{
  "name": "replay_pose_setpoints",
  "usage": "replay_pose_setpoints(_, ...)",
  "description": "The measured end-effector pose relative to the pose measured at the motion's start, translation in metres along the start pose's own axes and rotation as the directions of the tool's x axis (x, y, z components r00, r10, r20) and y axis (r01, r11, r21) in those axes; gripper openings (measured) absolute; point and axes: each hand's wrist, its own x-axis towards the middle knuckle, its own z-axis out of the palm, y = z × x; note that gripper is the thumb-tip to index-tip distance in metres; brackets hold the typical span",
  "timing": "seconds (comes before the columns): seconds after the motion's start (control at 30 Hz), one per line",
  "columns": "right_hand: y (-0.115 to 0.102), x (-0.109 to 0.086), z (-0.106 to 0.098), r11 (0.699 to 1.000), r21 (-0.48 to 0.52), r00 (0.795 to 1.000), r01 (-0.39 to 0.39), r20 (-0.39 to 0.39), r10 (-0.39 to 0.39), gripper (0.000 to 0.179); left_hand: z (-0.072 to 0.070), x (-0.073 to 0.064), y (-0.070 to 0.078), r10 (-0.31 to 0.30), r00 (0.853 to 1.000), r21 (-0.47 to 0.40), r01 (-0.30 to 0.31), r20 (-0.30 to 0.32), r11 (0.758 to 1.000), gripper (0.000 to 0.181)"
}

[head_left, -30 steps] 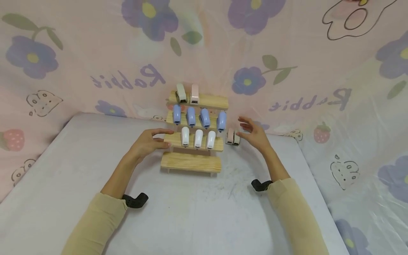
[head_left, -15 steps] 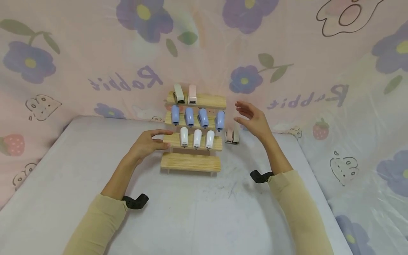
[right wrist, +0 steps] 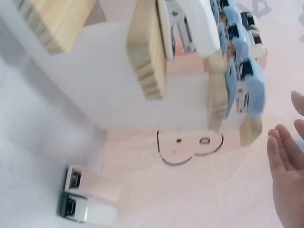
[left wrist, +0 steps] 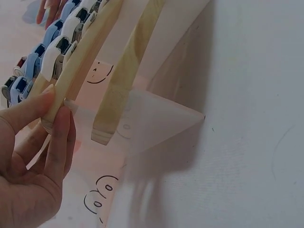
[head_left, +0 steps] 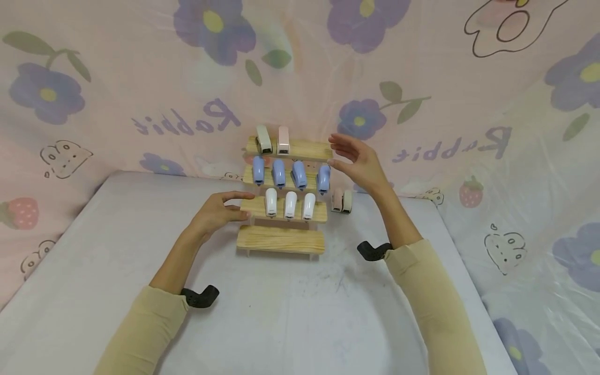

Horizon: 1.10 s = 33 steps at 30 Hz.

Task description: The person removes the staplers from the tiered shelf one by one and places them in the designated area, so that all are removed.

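At the left end of the wooden rack (head_left: 280,206), the left hand (head_left: 215,212) pinched a flat board (head_left: 257,208) (the lowest board (head_left: 281,239) had wavy stripes). Near the top board's (head_left: 311,150) right end, the right hand (head_left: 362,164) held its thumb apart from its fingers. Round-backed blue staplers (head_left: 278,172) and white staplers (head_left: 290,204) sat in rows, below two boxy staplers (head_left: 283,138). Two more (head_left: 337,199) stood beside the rack.

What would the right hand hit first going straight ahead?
Likely the right end of the top wooden shelf, which the right hand points toward in the head view; depth is unclear, so it could miss.
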Motion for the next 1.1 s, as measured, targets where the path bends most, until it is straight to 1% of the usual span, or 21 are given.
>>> replay_pose_setpoints(0.23, -0.009, 0.014, 0.019, 0.999, -0.005, 0.998, 0.034, 0.055, -0.034, 0.055, -0.001, 0.001, -0.002, 0.002, 1.0, 0.003, -0.002, 0.001, 1.0, 0.053)
replay_pose_setpoints(0.47, -0.015, 0.025, 0.032, 0.999, -0.01, 0.995, 0.03, 0.097, -0.029, 0.057, -0.001, 0.0, -0.004, 0.005, 1.0, 0.003, -0.005, 0.01, 1.0, 0.052)
replay_pose_setpoints(0.6, -0.02, 0.033, 0.038, 1.0, -0.013, 0.992, 0.011, 0.129, -0.01, 0.059, -0.002, 0.0, -0.003, 0.005, 1.0, -0.01, -0.005, 0.005, 1.0, 0.052)
replay_pose_setpoints(0.8, -0.023, 0.044, 0.044, 0.997, -0.05, 0.985, -0.064, 0.159, 0.071, 0.063, -0.002, 0.002, -0.002, 0.0, 1.0, -0.006, 0.0, 0.006, 1.0, 0.052)
replay_pose_setpoints(0.93, -0.005, 0.056, 0.048, 0.993, -0.055, 0.978, -0.1, 0.178, 0.108, 0.067, -0.001, 0.003, -0.002, 0.001, 1.0, -0.011, 0.0, 0.008, 1.0, 0.051)
replay_pose_setpoints(1.03, 0.01, 0.066, 0.05, 0.992, -0.038, 0.969, -0.123, 0.212, 0.128, 0.07, -0.001, 0.003, -0.002, -0.002, 1.0, -0.022, 0.002, 0.005, 1.0, 0.052)
replay_pose_setpoints(1.1, 0.011, 0.069, 0.052, 0.989, -0.04, 0.96, -0.143, 0.238, 0.148, 0.071, -0.001, 0.003, -0.002, -0.005, 1.0, -0.026, 0.005, 0.004, 1.0, 0.053)
